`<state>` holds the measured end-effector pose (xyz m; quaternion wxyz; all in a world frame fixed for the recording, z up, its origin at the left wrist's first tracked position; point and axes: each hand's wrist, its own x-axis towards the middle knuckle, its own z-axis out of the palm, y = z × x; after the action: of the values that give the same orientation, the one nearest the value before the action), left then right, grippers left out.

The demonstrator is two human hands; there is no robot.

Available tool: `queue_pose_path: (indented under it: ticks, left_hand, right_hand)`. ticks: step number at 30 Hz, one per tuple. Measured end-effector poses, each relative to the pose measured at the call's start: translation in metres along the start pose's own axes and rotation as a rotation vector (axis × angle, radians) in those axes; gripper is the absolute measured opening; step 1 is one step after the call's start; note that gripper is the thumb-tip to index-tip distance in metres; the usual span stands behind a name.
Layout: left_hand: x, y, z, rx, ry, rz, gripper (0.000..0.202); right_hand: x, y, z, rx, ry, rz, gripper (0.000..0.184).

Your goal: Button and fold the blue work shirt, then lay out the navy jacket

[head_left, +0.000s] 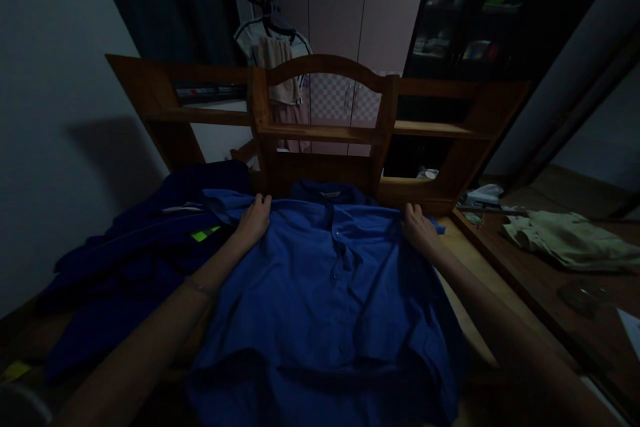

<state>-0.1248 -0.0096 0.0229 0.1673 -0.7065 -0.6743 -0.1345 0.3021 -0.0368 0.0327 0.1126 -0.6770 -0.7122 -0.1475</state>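
Dim in the head view, pale cupboards [335, 13] stand behind a wooden shelf unit [320, 134]. Before it a blue shirt [305, 287] is spread buttons up, the left hand [254, 220] and right hand [419, 230] each grasping its upper edge, with dark blue clothes [150, 267] heaped on the left and pale green cloth [570, 237] lying off to the right.

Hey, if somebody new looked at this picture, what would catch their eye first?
Probably the blue shirt spread across the middle, with the left hand and right hand gripping it at either side near the collar end. Next might come the bright yellow-green patch on the dark blue clothes heaped at the left. Behind the shirt, the arched wooden shelf stands out against the dim room.
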Motion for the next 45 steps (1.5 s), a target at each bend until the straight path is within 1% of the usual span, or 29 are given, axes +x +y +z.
queue_pose_path:
  ticks: [2, 3, 4, 5, 6, 7, 8, 9, 10, 11, 12, 14, 15, 16, 18, 20, 22, 24, 26, 28, 30, 31, 33, 35, 36, 38, 41, 43, 45]
  left_hand:
    - [-0.005, 0.010, -0.012, -0.010, 0.085, 0.052, 0.042]
    - [-0.008, 0.019, -0.020, -0.034, 0.140, 0.082, 0.039]
    - [-0.011, 0.030, -0.028, -0.084, 0.167, 0.111, 0.036]
    - [-0.014, 0.043, -0.036, -0.165, 0.153, 0.137, 0.031]
    - [-0.017, 0.057, -0.041, -0.270, 0.092, 0.173, 0.027]
    - [-0.021, 0.071, -0.044, -0.389, -0.016, 0.238, 0.026]
    - [-0.025, 0.085, -0.044, -0.503, -0.146, 0.300, 0.029]
    - [-0.030, 0.098, -0.041, -0.600, -0.279, 0.353, 0.035]
    - [-0.035, 0.109, -0.035, -0.677, -0.387, 0.392, 0.040]
    - [-0.041, 0.117, -0.028, -0.730, -0.455, 0.404, 0.044]
    - [-0.047, 0.123, -0.020, -0.767, -0.483, 0.396, 0.045]
    - [-0.056, 0.130, -0.005, -0.836, -0.463, 0.347, 0.044]
    - [-0.059, 0.131, 0.000, -0.881, -0.440, 0.328, 0.043]
    - [-0.062, 0.131, 0.004, -0.936, -0.426, 0.322, 0.042]
    - [-0.064, 0.132, 0.006, -1.058, -0.430, 0.352, 0.040]
    - [-0.065, 0.133, 0.006, -1.143, -0.438, 0.391, 0.034]
    - [-0.064, 0.134, 0.004, -1.169, -0.453, 0.413, 0.029]
    - [-0.063, 0.134, 0.004, -1.176, -0.485, 0.426, 0.029]
    - [-0.060, 0.133, 0.003, -1.214, -0.547, 0.430, 0.032]
    - [-0.058, 0.130, 0.001, -1.283, -0.596, 0.383, 0.036]
    - [-0.055, 0.128, -0.005, -1.356, -0.637, 0.313, 0.040]
    - [-0.054, 0.127, -0.010, -1.388, -0.636, 0.283, 0.040]
    - [-0.053, 0.127, -0.022, -1.432, -0.575, 0.255, 0.036]
    - [-0.053, 0.127, -0.034, -1.448, -0.488, 0.247, 0.032]
    - [-0.054, 0.126, -0.038, -1.449, -0.469, 0.246, 0.031]
    - [-0.056, 0.126, -0.044, -1.453, -0.492, 0.240, 0.029]
    - [-0.060, 0.128, -0.039, -1.485, -0.583, 0.218, 0.031]
    - [-0.063, 0.132, -0.031, -1.514, -0.625, 0.176, 0.041]
    - [-0.065, 0.136, -0.022, -1.508, -0.635, 0.109, 0.049]
  right_hand:
    - [-0.011, -0.017, -0.010, 0.076, 0.063, -0.088, 0.031]
    - [-0.016, -0.028, -0.017, 0.164, 0.104, -0.159, 0.030]
    - [-0.020, -0.040, -0.023, 0.276, 0.122, -0.236, 0.026]
    - [-0.024, -0.052, -0.028, 0.395, 0.105, -0.310, 0.018]
    - [-0.027, -0.064, -0.032, 0.510, 0.056, -0.375, 0.009]
    - [-0.028, -0.076, -0.033, 0.605, -0.015, -0.422, 0.007]
    - [-0.029, -0.085, -0.032, 0.686, -0.095, -0.448, 0.016]
    - [-0.029, -0.093, -0.028, 0.755, -0.175, -0.453, 0.024]
    - [-0.030, -0.098, -0.022, 0.820, -0.251, -0.443, 0.029]
    - [-0.030, -0.100, -0.014, 0.888, -0.325, -0.426, 0.032]
    - [-0.031, -0.100, -0.005, 0.958, -0.397, -0.409, 0.033]
    - [-0.033, -0.094, 0.012, 1.087, -0.519, -0.391, 0.034]
    - [-0.035, -0.089, 0.020, 1.140, -0.558, -0.387, 0.035]
    - [-0.037, -0.084, 0.026, 1.187, -0.584, -0.381, 0.036]
    - [-0.040, -0.076, 0.032, 1.269, -0.621, -0.358, 0.034]
    - [-0.041, -0.070, 0.032, 1.344, -0.657, -0.328, 0.030]
    - [-0.041, -0.068, 0.029, 1.397, -0.698, -0.309, 0.029]
    - [-0.042, -0.068, 0.023, 1.406, -0.738, -0.309, 0.028]
    - [-0.045, -0.070, 0.018, 1.380, -0.773, -0.327, 0.028]
    - [-0.049, -0.073, 0.013, 1.370, -0.768, -0.338, 0.028]
    - [-0.053, -0.077, 0.007, 1.408, -0.707, -0.328, 0.027]
    - [-0.055, -0.079, 0.004, 1.429, -0.668, -0.323, 0.027]
    - [-0.057, -0.081, -0.004, 1.461, -0.600, -0.322, 0.026]
    - [-0.057, -0.080, -0.012, 1.491, -0.563, -0.325, 0.026]
    - [-0.056, -0.079, -0.016, 1.506, -0.550, -0.322, 0.027]
    - [-0.055, -0.076, -0.023, 1.525, -0.511, -0.313, 0.029]
    - [-0.054, -0.073, -0.029, 1.515, -0.437, -0.296, 0.030]
    - [-0.054, -0.073, -0.028, 1.493, -0.399, -0.278, 0.028]
    - [-0.055, -0.074, -0.025, 1.424, -0.356, -0.293, 0.023]
